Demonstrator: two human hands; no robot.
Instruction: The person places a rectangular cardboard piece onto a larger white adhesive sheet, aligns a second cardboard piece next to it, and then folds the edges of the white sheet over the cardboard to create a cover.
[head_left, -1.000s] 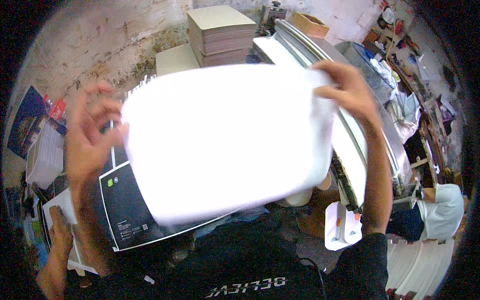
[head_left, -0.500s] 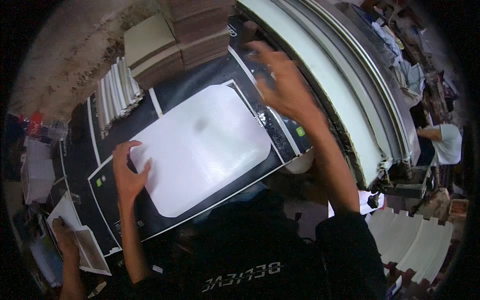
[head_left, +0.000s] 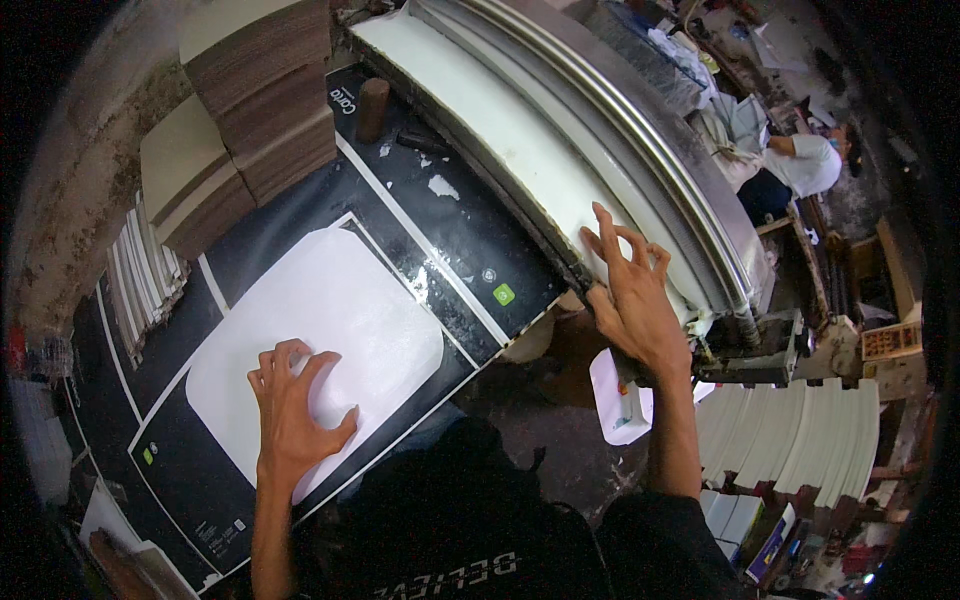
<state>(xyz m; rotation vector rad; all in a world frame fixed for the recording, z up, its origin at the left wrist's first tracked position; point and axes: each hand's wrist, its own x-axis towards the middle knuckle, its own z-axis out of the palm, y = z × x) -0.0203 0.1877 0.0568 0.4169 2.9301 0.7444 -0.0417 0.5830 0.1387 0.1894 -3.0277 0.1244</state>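
Note:
A white sheet with cut-off corners lies on a black table surface marked with white lines. My left hand rests over the sheet's near left part, fingers spread and curved; nothing shows between them. To the right, my right hand is at the near end of a long machine's white strip. Its fingers are apart and reach over the strip, holding nothing that I can see. Whether the fingertips touch the strip cannot be told.
Tall stacks of brown board and a bundle of pale strips stand at the far left. Metal rollers run along the machine. White grooved pieces lie at right. Another person sits beyond; another hand is at lower left.
My right hand has come down from the table's far side to the machine's near end. My left hand has moved from the sheet's left edge onto it. The view has shifted to the right.

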